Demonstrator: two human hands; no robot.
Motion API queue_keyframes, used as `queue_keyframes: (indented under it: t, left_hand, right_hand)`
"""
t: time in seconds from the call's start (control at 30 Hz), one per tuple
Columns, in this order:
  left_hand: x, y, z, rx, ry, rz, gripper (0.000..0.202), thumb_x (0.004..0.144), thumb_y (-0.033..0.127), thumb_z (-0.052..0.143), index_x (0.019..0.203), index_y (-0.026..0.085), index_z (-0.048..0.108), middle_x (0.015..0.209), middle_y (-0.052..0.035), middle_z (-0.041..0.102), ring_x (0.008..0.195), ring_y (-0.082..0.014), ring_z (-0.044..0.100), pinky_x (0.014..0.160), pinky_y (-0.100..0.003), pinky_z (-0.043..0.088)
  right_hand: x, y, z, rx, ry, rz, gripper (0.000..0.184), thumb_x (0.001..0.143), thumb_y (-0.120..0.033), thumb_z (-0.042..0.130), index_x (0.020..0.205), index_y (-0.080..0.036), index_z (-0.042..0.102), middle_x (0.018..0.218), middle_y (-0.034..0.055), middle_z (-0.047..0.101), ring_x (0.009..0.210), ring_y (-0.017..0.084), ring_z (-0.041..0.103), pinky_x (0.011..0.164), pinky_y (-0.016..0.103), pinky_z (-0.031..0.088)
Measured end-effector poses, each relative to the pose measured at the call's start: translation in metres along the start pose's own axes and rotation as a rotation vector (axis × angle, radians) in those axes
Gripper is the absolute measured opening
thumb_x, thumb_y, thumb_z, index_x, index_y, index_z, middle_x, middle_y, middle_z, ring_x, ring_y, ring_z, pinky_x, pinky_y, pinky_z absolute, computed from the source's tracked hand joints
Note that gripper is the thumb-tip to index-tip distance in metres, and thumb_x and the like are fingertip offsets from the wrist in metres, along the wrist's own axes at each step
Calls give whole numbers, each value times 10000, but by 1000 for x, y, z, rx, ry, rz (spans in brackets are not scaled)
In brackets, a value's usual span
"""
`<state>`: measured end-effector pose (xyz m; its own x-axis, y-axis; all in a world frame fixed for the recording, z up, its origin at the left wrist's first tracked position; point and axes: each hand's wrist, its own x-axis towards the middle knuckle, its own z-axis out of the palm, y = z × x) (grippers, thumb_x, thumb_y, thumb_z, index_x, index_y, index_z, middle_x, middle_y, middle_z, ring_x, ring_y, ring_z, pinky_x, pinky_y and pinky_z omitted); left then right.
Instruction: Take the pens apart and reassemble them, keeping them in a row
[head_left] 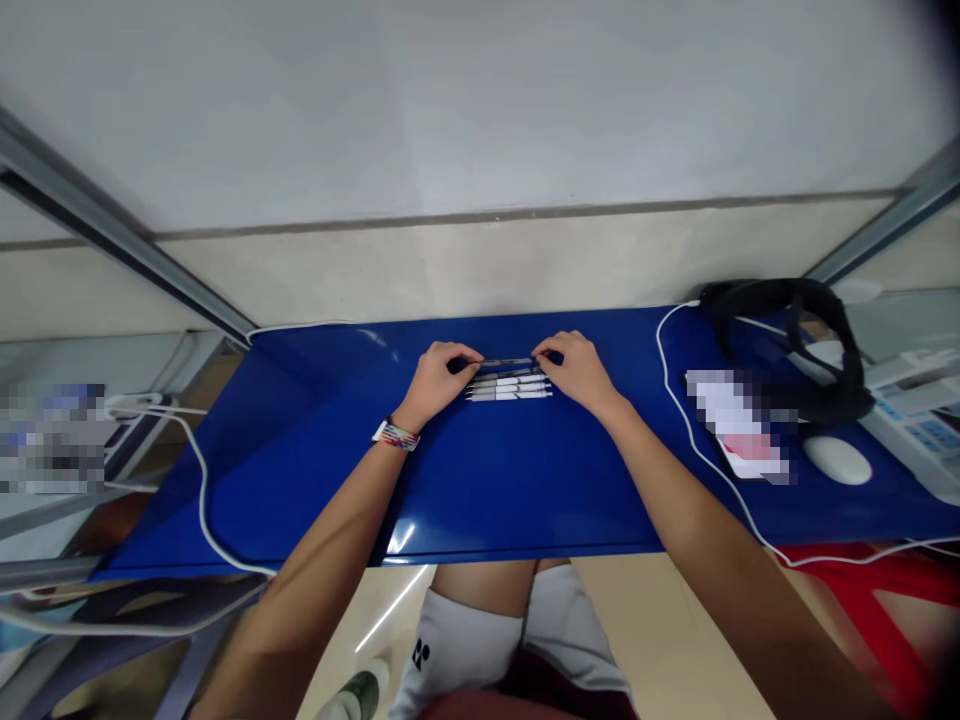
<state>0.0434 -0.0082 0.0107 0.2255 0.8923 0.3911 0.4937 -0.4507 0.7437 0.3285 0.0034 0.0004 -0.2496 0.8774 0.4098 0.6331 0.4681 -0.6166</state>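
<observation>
Several slim pens lie side by side in a row on the blue tabletop, white-bodied in front and darker towards the back. At the rear of the row is a dark, clear-looking pen. My left hand pinches its left end between thumb and forefinger. The other end sits between the fingertips of my right hand, whose thumb is partly hidden. Both hands rest close to the ends of the row. Whether the rear pen touches the table, I cannot tell.
On the right lie a black head strap, a phone-like device with a blurred screen and a white mouse. A white cable runs beside them. Another white cable hangs over the left side. A pale wall stands behind the table.
</observation>
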Motion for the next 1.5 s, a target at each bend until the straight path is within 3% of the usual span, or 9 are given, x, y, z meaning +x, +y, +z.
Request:
queue_keyframes:
  t: [0.2,0.4,0.67,0.9,1.13,1.3,1.5]
  left_hand:
    - [-1,3,1,66,-81,63,183,857,160,688,932,266,816,968,-49,813,971,-287,659,992,-462,430]
    - [0,2,0,70,-101,70,162,891,190,678,917,264,819,973,-60,807,969,-291,648,1015,-474,412]
    - [-7,16,24,-187,43,-83,141,978,325,689,994,256,812,1079,-69,795,1070,-286,682,1049,-440,462]
    - [-10,34,36,-457,57,-211,223,1020,354,641,916,220,785,1037,-66,789,1049,-257,702,1013,-393,512]
    - [-8,23,45,-635,214,-255,305,1056,423,585,884,215,728,962,-67,750,994,-229,707,1017,-394,539]
    - [-3,13,48,-773,248,-316,362,1077,474,571,872,208,706,949,-75,740,957,-206,726,1008,-389,577]
    - [-2,12,42,-804,262,-338,338,1086,421,561,877,194,697,950,-69,737,943,-187,727,951,-348,597]
  right_hand:
    - [-1,-2,-3,-15,-7,-10,172,911,-187,682,878,-270,829,892,73,751,934,300,619,909,487,511]
    - [-3,-6,-4,-37,-10,33,185,954,-251,666,851,-268,818,897,75,750,942,298,624,919,480,513]
    - [-6,-24,20,215,197,118,256,1035,-346,589,974,-263,824,1045,96,779,1063,299,720,1039,488,530]
    - [-8,-41,29,414,171,168,263,1029,-398,604,952,-284,828,1070,71,784,1073,272,733,1014,431,545]
    - [-9,-39,31,394,184,163,271,1019,-349,587,881,-281,810,1053,70,796,1070,279,742,1033,459,549]
    - [-12,-43,24,290,131,20,217,984,-273,626,831,-279,779,1123,87,799,1238,322,703,1139,547,504]
    - [-17,-50,8,154,-118,-297,179,965,-203,674,841,-278,779,1210,77,786,1362,348,626,1166,601,498]
